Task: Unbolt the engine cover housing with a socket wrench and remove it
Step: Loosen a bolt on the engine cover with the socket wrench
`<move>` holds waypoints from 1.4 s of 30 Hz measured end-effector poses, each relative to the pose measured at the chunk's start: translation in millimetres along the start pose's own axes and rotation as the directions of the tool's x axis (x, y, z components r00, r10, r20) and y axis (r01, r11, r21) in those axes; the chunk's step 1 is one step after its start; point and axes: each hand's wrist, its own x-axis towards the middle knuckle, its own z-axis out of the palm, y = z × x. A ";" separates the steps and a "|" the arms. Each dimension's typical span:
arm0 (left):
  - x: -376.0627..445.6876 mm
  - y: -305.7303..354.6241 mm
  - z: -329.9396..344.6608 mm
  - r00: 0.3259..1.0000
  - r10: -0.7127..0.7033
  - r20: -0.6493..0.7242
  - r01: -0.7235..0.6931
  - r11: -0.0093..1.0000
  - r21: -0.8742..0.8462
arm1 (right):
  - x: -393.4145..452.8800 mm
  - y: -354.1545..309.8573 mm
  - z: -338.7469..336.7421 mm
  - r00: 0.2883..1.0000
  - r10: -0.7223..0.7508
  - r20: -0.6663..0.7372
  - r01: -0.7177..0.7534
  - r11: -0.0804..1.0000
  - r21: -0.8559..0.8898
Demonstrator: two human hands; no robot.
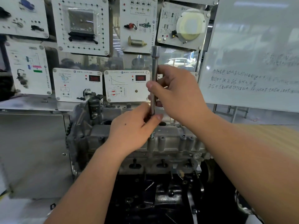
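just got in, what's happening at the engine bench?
A person holds a long socket extension bar upright over the engine cover housing. The right hand pinches its shaft higher up, and the left hand grips the lower end just above a bolt that sticks up from the housing. The housing is not yet off the engine.

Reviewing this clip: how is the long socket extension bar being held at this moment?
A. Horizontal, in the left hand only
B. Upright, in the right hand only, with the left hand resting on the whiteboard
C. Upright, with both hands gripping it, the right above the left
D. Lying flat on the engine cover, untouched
C: the extension bar stands roughly vertical over the engine cover housing, with the right hand pinching its middle and the left hand gripping its lower end.
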 end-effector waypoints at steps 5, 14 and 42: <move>2.2 -4.4 -12.6 0.975 0.055 0.214 -0.009 0.978 -0.210 | -3.7 -1.2 -5.6 0.991 -0.010 0.132 0.002 0.998 0.064; 9.2 1.2 -12.9 0.978 -0.016 0.210 0.053 0.983 -0.175 | 7.9 -5.4 -3.8 0.998 0.004 -0.066 -0.005 1.000 -0.018; 17.1 0.4 -19.2 0.951 -0.038 0.306 0.148 0.927 -0.344 | 15.0 -18.8 -6.7 0.982 0.071 0.176 -0.121 0.949 0.292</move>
